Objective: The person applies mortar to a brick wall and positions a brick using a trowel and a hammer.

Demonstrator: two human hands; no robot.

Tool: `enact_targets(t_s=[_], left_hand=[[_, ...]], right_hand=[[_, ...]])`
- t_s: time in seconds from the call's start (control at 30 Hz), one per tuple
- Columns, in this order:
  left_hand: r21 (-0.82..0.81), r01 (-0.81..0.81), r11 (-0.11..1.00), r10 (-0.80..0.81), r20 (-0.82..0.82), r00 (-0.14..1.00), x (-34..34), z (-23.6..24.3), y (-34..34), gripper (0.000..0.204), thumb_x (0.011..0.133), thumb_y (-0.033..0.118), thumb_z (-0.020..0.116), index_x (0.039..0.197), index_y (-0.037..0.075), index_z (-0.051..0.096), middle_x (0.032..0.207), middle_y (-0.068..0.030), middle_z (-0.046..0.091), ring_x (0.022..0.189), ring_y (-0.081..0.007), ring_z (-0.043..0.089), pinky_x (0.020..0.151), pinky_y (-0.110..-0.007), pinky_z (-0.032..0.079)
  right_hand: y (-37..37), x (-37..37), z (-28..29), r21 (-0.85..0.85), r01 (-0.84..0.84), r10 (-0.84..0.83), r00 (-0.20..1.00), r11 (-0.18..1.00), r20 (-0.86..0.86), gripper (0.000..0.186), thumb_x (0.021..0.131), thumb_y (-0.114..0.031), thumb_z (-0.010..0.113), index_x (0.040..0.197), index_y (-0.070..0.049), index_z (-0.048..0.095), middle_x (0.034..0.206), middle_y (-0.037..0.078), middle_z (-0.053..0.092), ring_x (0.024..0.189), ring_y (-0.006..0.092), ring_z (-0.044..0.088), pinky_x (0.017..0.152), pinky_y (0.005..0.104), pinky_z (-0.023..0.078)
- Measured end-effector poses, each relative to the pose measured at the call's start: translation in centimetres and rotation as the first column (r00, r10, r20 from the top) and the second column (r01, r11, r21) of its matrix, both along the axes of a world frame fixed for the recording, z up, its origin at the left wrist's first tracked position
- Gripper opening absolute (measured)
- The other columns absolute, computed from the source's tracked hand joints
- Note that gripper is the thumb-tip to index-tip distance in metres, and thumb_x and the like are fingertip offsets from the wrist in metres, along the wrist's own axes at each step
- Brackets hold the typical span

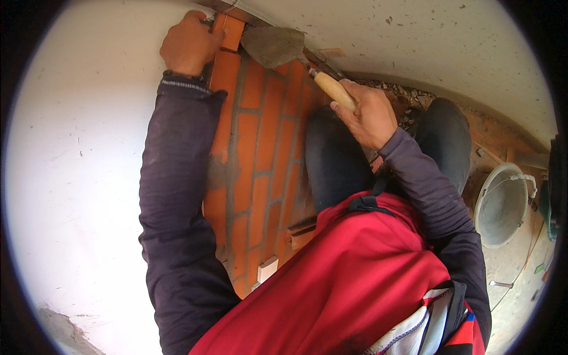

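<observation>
My right hand (pixel 371 113) is closed round the wooden handle of a trowel (pixel 275 47). The trowel's grey, mortar-smeared blade lies against the right side of a short orange brick (pixel 229 31) at the top end of the brickwork. My left hand (pixel 190 44) is curled at the brick's left side, its fingers against it; the fingertips are partly hidden. Below both hands runs the orange brick wall (pixel 254 142) with grey mortar joints.
A pale wall (pixel 89 148) stands on the left, another speckled wall (pixel 438 41) at the upper right. A white electrical box (pixel 267 269) sits in the brickwork. My knees (pixel 334 160) are close to it. A mortar-stained bucket (pixel 503 204) and rubble (pixel 408 97) lie to the right.
</observation>
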State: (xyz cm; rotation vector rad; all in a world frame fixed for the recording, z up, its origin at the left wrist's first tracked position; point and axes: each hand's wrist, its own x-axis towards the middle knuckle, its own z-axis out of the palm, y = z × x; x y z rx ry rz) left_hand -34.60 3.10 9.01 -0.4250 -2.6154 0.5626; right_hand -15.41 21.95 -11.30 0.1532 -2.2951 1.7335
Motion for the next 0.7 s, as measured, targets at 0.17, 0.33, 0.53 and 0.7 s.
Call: enact_targets(t_s=[0.17, 0.33, 0.53, 0.7], left_hand=[[-0.108, -0.047, 0.993, 0.045, -0.02, 0.999, 2.2, 0.1, 0.6, 0.046, 0.075, 0.048, 0.074, 0.109, 0.016, 0.071, 0.104, -0.0103, 0.073, 0.094, -0.0288, 0.07, 0.079, -0.042, 0.056], [-0.25, -0.095, 0.963, 0.093, -0.017, 0.995, 2.8, -0.3, 2.4, 0.053, 0.072, 0.049, 0.077, 0.11, 0.013, 0.071, 0.102, -0.0117, 0.072, 0.093, -0.0313, 0.07, 0.076, -0.043, 0.057], [-0.367, -0.055, 0.928, 0.041, -0.045, 0.998, 2.3, -1.6, 2.3, 0.055, 0.066, 0.049, 0.082, 0.104, 0.01, 0.072, 0.105, -0.0088, 0.065, 0.09, -0.0265, 0.07, 0.069, -0.038, 0.058], [-0.397, 0.004, 0.918, -0.043, -0.09, 0.995, 2.7, -2.4, 2.2, 0.056, 0.065, 0.046, 0.084, 0.104, 0.009, 0.07, 0.101, -0.0109, 0.065, 0.087, -0.0264, 0.07, 0.069, -0.038, 0.058]], right_hand=[[-0.3, 0.0, 0.0, -0.005, 0.056, -0.056, 0.996, 0.998, -0.063, 0.027, 0.085, -0.019, 0.068, 0.102, 0.001, 0.061, 0.081, 0.025, 0.063, 0.081, 0.0471, 0.061, 0.07, 0.0509, 0.047], [-0.6, -0.1, -0.1, 0.005, 0.032, -0.032, 0.998, 0.999, -0.048, 0.03, 0.084, -0.015, 0.069, 0.107, 0.002, 0.061, 0.087, 0.025, 0.062, 0.083, 0.0452, 0.061, 0.07, 0.0445, 0.048], [-0.8, -0.1, 0.1, 0.082, 0.073, -0.065, 0.994, 0.994, -0.089, 0.029, 0.084, -0.015, 0.069, 0.106, 0.002, 0.061, 0.087, 0.026, 0.062, 0.085, 0.0458, 0.06, 0.07, 0.0461, 0.048], [-0.9, 0.0, -0.2, 0.078, 0.11, -0.103, 0.99, 0.991, -0.091, 0.03, 0.083, -0.015, 0.069, 0.106, 0.003, 0.06, 0.087, 0.026, 0.063, 0.085, 0.0462, 0.06, 0.071, 0.047, 0.047]])
